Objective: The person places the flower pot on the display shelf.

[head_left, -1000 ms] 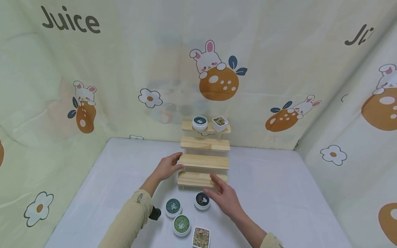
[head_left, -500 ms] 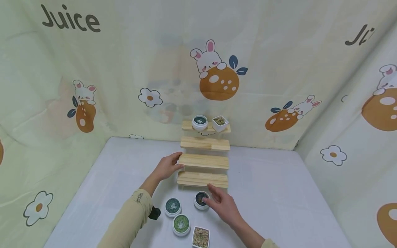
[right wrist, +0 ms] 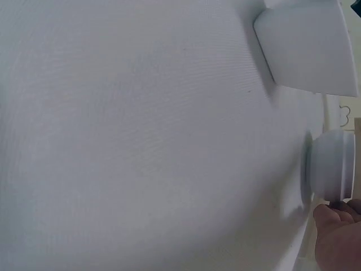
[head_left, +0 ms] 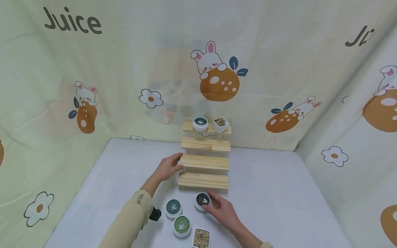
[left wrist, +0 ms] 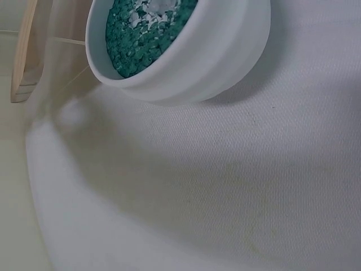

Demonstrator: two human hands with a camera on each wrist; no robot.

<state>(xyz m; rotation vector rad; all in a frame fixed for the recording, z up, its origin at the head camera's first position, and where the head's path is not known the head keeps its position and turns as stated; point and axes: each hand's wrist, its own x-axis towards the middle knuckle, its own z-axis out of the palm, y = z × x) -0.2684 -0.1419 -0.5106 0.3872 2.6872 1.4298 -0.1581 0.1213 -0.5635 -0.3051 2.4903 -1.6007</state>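
Note:
My left hand (head_left: 168, 167) holds the left end of a plank on the tiered wooden shelf (head_left: 204, 162), its thumb and fingers at the plank's edges. At the foot of the shelf, my right hand (head_left: 224, 210) has thumb and fingers around the right side of a round white pot (head_left: 203, 200) with a dark filling. The right wrist view shows the fingertips against that pot's side (right wrist: 331, 164). A pot with teal granules (head_left: 173, 207) and one with green filling (head_left: 181, 225) stand to the left. Nearer is a square white pot (head_left: 201, 238) with tan bits.
On the top tier stand a round white pot (head_left: 200, 123) with teal filling and a square white pot (head_left: 220, 124). A white cloth (head_left: 263, 193) covers the table. Behind it hangs a printed curtain (head_left: 279, 69). The left wrist view shows a teal-filled pot (left wrist: 225, 56) close up.
My right hand has come down and back from the lowest tier to the dark-filled pot, and its fingers now surround the pot's side. The left hand stays at the shelf.

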